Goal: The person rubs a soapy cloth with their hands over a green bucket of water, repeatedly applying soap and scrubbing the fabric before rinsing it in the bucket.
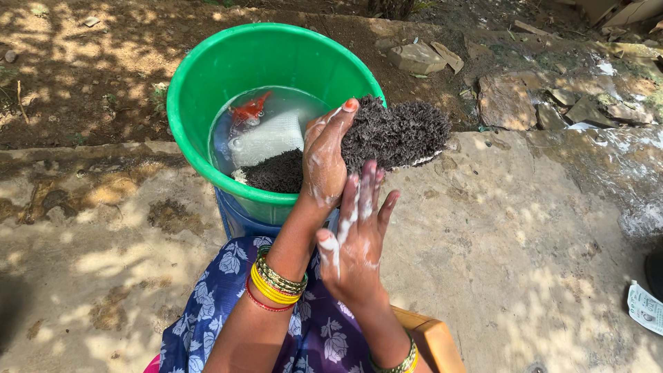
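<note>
Blue floral cloth (228, 304) covers the lap at the bottom of the view, with the corner of a wooden seat (431, 338) showing beside it. Just above, the right hand (356, 242) is spread flat, fingers straight and streaked with white lather, held just below the dark shaggy mat (394, 135) without gripping it. The left hand (323, 159), wearing yellow and red bangles (275, 284) at the wrist, grips the near edge of that mat, thumb on top, and holds it up over the rim of the green tub (200, 103).

To scrub well, my judgement is that the left hand should keep a firm hold near the edge while the flat right palm works soap along the pile, staying over the tub so drips fall back in. A wet, soapy mat is heavy and slippery, so a loose hold could drop it.

Inside the tub, shallow water (276, 103) holds a white cloth (269, 138), something red (250, 109) and another dark piece (276, 173).

All around lies a rough stone slab (518, 242), damp and dappled with leaf shade, with bare earth (83, 76) and broken stones (507, 100) beyond and a small packet (646, 307) at the right edge
</note>
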